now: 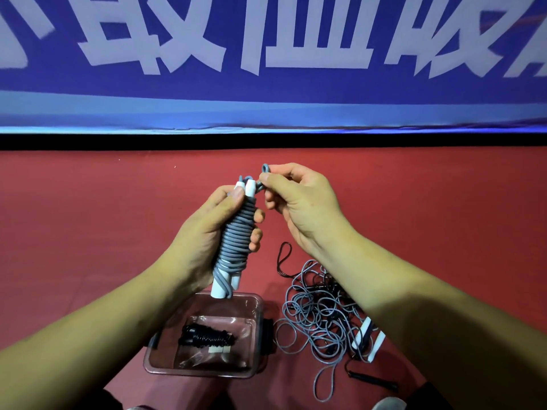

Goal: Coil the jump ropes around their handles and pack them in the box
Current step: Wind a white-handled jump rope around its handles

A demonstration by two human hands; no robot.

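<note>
One box [201, 374], red floor [88, 220], maybe matting; blue banner [325, 90] behind

A red floor [88, 232] is bounded at its far edge by a black strip [266, 142]; above it a blue banner [296, 87] with large white characters [319, 59] is seen.

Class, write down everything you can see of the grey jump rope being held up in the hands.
The grey jump rope is a smooth, plastic-looking cord coiled in tight turns round its two white handles, which poke out at both ends. It is held nearly upright above the clear box. The left hand grips the coil; the right hand pinches the cord's loose end at the top.
</note>
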